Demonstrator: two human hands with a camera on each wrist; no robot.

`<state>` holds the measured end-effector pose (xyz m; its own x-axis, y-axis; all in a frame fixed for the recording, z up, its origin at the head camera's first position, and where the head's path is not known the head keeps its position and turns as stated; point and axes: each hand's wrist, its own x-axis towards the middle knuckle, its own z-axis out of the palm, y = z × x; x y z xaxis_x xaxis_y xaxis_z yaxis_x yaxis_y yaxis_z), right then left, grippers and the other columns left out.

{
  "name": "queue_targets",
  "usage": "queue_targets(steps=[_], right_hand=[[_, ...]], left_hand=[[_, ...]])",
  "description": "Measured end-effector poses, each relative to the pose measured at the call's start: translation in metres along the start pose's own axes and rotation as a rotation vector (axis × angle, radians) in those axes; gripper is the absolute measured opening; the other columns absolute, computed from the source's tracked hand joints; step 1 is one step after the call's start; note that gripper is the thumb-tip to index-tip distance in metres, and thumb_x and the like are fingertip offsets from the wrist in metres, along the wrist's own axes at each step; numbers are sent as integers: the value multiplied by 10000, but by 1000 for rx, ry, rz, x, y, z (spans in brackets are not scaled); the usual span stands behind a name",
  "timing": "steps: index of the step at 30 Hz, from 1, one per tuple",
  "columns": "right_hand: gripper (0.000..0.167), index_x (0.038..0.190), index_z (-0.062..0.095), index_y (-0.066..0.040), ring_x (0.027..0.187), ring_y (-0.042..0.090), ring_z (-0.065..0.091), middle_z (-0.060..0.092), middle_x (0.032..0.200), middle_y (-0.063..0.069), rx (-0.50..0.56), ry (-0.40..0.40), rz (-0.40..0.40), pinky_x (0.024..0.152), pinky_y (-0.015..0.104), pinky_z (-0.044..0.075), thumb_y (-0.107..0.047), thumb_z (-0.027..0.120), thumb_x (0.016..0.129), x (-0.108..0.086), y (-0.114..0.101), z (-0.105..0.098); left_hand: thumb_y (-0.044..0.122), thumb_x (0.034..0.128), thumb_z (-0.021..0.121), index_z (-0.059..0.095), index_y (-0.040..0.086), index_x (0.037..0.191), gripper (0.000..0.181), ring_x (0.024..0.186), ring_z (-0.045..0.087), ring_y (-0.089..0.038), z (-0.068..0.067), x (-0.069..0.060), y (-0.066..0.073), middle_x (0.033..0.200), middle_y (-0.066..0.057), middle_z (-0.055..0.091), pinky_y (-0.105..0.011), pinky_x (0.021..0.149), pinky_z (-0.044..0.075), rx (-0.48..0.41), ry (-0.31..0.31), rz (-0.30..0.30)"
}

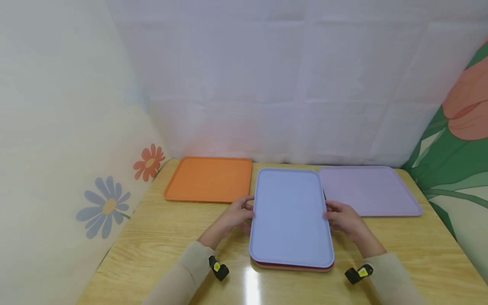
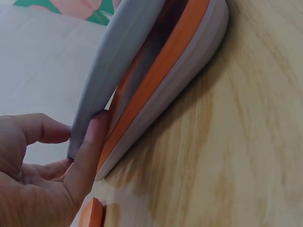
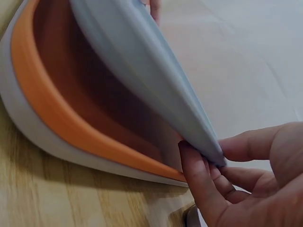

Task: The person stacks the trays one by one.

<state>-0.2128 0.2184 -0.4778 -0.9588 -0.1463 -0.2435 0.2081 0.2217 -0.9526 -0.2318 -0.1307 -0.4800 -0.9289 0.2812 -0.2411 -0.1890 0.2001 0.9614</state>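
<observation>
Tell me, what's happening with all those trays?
A person's left grip and right grip hold a blue tray by its two long sides. The tray is raised over a small stack of trays, with a gap showing between them. On the table, an orange tray lies farther back to the left, and a purple tray to the right.

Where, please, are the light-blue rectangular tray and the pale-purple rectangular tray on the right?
Light-blue rectangular tray (image 1: 291,216), head view: middle of its flat surface.
Pale-purple rectangular tray (image 1: 370,190), head view: middle of its visible flat surface.
</observation>
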Motion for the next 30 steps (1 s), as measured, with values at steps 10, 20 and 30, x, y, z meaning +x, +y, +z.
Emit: queue_targets(steps=[10,20,30], right_hand=[[593,1467,385,146,934,209,631,558,1118,219,-166,64,22,803,397,616,11,596,930,1,-6,5],[546,1420,451,150,997,293,616,601,1154,253,-349,102,8,784,358,583,-31,598,927,3,-5,4],[564,1445,428,135,980,311,608,598,1097,228,-454,61,34,789,388,577,-54,606,944,2,-6,5]], left_hand=[[-30,912,584,377,-18,1518,640,848,626,-238,4,1,2,1127,-194,527,-394,618,624,102,0,2],[-93,904,586,383,-60,1503,634,829,625,-243,3,1,3,1116,-187,500,-392,645,632,119,-81,-6],[-87,874,609,325,-55,1529,715,886,678,-328,10,0,2,1180,-259,553,-460,671,631,189,-79,-48]])
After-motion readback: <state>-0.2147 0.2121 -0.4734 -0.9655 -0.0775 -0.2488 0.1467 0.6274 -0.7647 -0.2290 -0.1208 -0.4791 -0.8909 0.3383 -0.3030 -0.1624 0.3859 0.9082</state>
